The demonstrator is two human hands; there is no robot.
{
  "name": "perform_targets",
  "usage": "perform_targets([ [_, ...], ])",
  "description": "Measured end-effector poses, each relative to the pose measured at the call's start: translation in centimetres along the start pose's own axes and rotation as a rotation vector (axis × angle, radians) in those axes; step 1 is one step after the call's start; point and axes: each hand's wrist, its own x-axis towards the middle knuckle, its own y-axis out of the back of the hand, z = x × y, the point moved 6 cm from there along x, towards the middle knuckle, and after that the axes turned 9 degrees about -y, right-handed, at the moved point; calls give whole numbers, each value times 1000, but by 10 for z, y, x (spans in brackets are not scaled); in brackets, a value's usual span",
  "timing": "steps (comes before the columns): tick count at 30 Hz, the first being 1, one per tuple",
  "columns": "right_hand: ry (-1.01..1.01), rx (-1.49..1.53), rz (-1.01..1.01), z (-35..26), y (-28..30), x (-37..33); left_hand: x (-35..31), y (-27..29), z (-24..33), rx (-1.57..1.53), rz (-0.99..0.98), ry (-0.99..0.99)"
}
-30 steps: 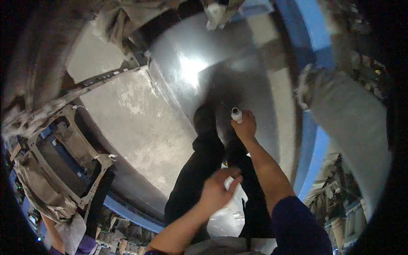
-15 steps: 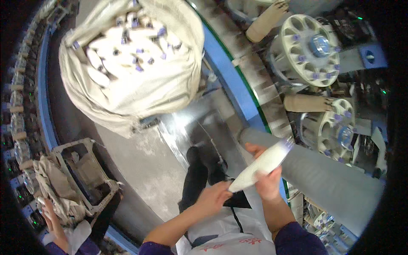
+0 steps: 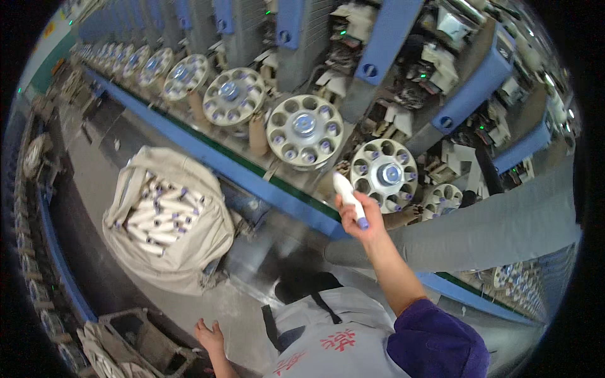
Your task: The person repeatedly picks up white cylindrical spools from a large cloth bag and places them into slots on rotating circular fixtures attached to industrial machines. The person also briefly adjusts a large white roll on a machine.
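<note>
My right hand (image 3: pixel 365 217) is closed round a white yarn bobbin (image 3: pixel 344 188) with a purple end. The bobbin tilts, its purple end towards me, just left of a round magazine (image 3: pixel 387 174) on the machine. Several purple-tipped bobbins sit in that magazine's holes. Low in the view, my left hand (image 3: pixel 211 337) is held out with its fingers apart and nothing in it. A big cream cloth sack (image 3: pixel 201 255) stands at the left, and many white bobbins (image 3: pixel 165 217) lie loosely piled inside.
A row of similar magazines (image 3: pixel 304 125) runs back to the far left along a blue rail (image 3: pixel 252 190). A thick grey duct (image 3: pixel 466 239) crosses at my right. A grey frame cart (image 3: pixel 148 343) with cloth stands at the lower left.
My view has swung right, towards the machine. My left hand has let go of the bobbin's tip and dropped away. My right hand has carried the bobbin up beside the magazine.
</note>
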Motion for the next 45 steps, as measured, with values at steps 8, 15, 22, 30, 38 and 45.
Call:
perform_targets([
  [8, 221, 37, 547, -112, 86, 4, -2, 32, 345, -320, 0, -923],
  [15, 462, -2341, 575, -228, -124, -60, -23, 76, 533, -437, 172, -1244],
  [22, 0, -2674, 1193, -276, -78, -75, -38, 29, 604, -448, -175, -1369],
  [30, 1113, -1940, 1267, -262, 0, -158, 4, 0, 567, -254, -282, -1073],
  [38, 490, -2242, 1355, -162, 146, -175, -121, -5, 701, -296, -428, -1925],
  [45, 365, -871, 978, -167, 118, -234, -190, -137, 710, 524, -1253, -1812],
])
